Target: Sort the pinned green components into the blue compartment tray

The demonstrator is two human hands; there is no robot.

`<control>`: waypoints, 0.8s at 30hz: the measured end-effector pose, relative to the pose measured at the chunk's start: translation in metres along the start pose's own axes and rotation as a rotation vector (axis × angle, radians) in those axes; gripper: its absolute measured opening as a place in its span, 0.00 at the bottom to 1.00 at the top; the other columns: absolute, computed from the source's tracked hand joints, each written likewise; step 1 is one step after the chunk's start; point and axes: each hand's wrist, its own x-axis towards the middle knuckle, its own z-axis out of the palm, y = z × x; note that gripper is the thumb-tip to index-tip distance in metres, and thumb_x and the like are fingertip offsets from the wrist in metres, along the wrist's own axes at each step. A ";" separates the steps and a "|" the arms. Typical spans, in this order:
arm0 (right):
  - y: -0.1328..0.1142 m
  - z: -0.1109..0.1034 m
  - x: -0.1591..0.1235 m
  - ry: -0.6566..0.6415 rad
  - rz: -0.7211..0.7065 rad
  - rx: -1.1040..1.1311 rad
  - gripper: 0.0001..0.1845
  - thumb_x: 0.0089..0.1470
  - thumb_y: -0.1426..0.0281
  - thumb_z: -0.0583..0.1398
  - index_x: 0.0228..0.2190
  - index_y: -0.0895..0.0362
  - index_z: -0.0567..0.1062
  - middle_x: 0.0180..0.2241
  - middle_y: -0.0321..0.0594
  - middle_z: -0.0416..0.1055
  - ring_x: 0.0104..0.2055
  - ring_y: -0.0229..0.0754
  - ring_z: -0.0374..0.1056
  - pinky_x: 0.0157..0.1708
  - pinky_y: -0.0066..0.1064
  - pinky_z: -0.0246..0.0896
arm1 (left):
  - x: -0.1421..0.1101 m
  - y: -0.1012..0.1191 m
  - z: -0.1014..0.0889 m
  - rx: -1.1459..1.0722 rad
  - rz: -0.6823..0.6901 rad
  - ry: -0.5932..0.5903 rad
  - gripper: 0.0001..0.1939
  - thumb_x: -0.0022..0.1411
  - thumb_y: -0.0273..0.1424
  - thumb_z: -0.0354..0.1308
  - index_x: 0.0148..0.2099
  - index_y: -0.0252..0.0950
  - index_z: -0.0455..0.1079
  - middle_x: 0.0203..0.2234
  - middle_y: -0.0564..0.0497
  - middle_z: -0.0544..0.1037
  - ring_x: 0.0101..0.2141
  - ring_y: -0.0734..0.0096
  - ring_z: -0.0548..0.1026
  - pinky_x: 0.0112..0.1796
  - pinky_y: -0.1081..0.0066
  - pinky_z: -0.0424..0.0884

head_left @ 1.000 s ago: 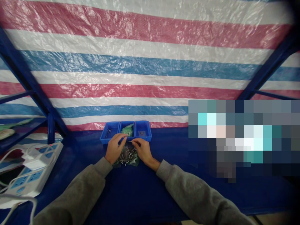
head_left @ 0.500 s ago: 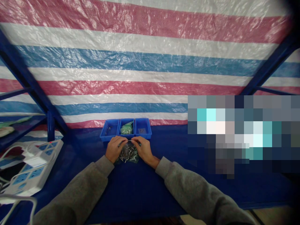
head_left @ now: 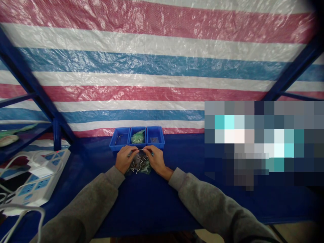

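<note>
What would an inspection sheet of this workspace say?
Surface: dark blue tabletop.
Job's things: thin silvery metal piece; pile of small metal pieces on greenish clear plastic; three blue rectangular plastic bins behind.
Clutter: long white power strip with blue sockets, left.
Hands: left hand and right hand pinch the thin silvery metal piece between them.
Cables: white cables looping around the power strip.
Surroundings: red, white and blue striped plastic sheet; dark blue metal frame; right side pixelated, unreadable.

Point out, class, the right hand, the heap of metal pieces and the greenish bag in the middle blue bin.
Right hand (head_left: 157, 161), head view: back of the hand.
Heap of metal pieces (head_left: 139, 164), head view: middle of the heap.
Greenish bag (head_left: 138, 137), head view: its crumpled middle.
</note>
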 end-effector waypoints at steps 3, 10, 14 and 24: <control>0.000 0.000 0.000 0.007 0.008 0.002 0.08 0.56 0.69 0.55 0.31 0.56 0.75 0.29 0.37 0.73 0.32 0.38 0.68 0.35 0.29 0.60 | 0.000 0.000 0.000 -0.012 0.011 -0.001 0.10 0.62 0.36 0.52 0.35 0.36 0.71 0.30 0.50 0.77 0.34 0.69 0.73 0.39 0.69 0.67; 0.001 0.001 0.000 0.008 -0.023 0.065 0.08 0.55 0.69 0.57 0.37 0.56 0.74 0.31 0.38 0.73 0.33 0.39 0.68 0.36 0.28 0.62 | -0.002 -0.003 0.002 0.011 -0.026 0.041 0.10 0.62 0.34 0.52 0.34 0.35 0.71 0.29 0.50 0.77 0.33 0.70 0.74 0.38 0.70 0.67; -0.002 -0.001 0.000 0.009 -0.029 0.052 0.08 0.56 0.69 0.56 0.33 0.56 0.75 0.30 0.38 0.72 0.32 0.38 0.68 0.35 0.28 0.61 | -0.002 -0.002 0.001 0.003 -0.028 0.034 0.10 0.62 0.34 0.52 0.34 0.35 0.71 0.29 0.50 0.77 0.33 0.69 0.74 0.38 0.70 0.68; -0.001 -0.002 0.000 -0.001 -0.017 0.002 0.10 0.57 0.68 0.55 0.31 0.56 0.75 0.29 0.38 0.72 0.31 0.38 0.67 0.34 0.28 0.60 | -0.001 0.000 0.001 -0.071 0.014 0.047 0.08 0.61 0.33 0.53 0.35 0.36 0.72 0.30 0.50 0.77 0.33 0.69 0.74 0.40 0.69 0.69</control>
